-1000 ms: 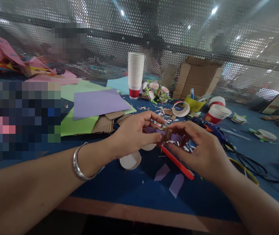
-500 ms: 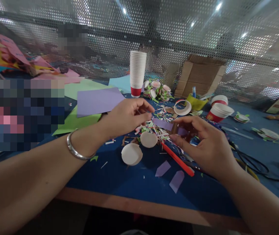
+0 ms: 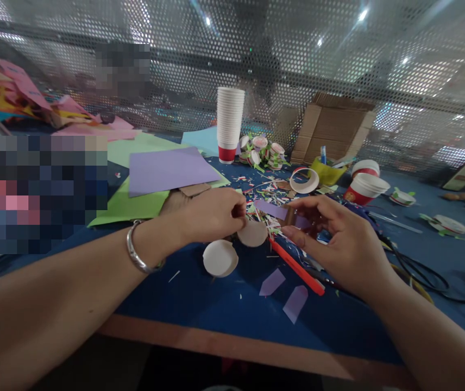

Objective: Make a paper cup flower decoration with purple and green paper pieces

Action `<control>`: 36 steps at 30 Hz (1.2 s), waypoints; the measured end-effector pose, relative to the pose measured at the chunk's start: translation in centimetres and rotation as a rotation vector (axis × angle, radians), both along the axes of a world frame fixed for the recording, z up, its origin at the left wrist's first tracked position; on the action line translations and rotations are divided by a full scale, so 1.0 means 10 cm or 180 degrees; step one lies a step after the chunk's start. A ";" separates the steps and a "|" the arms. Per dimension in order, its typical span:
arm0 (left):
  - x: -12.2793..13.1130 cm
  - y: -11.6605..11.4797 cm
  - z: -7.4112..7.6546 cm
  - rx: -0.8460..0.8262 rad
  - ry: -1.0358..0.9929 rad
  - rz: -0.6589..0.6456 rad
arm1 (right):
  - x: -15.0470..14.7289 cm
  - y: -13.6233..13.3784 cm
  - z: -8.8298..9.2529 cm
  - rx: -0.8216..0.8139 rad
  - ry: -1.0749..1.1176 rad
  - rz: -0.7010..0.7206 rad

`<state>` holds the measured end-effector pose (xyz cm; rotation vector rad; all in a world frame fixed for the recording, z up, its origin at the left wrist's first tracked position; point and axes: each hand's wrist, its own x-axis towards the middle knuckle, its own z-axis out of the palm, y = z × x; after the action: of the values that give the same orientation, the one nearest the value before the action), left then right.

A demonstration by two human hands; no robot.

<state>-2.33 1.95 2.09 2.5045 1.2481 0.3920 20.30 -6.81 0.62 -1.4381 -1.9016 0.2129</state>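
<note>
Right hand (image 3: 344, 241) pinches purple strip (image 3: 271, 209) and brown piece (image 3: 289, 216), well in from table (image 3: 195, 312) front edge; left hand (image 3: 218, 214) fingers curled — hold unclear. Two purple pieces (image 3: 272, 282) cut, nearer edge; pale discs (image 3: 220, 258) — bare-topped.

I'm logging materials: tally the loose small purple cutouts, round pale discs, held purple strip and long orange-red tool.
Small purple paper cutouts: 2
Round pale discs: 2
Purple paper strip in the right hand: 1
Long orange-red tool: 1
Total: 6
</note>
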 end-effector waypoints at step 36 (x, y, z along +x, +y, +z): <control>0.30 -0.32 -0.06 -0.3711 -0.3821 -0.0025 | -0.05 0.01 -0.03 -0.0389 0.0698 0.0217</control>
<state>0.62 -1.21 1.50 0.9329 0.5943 0.7140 19.85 -6.69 0.33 -1.3685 -1.7843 0.5063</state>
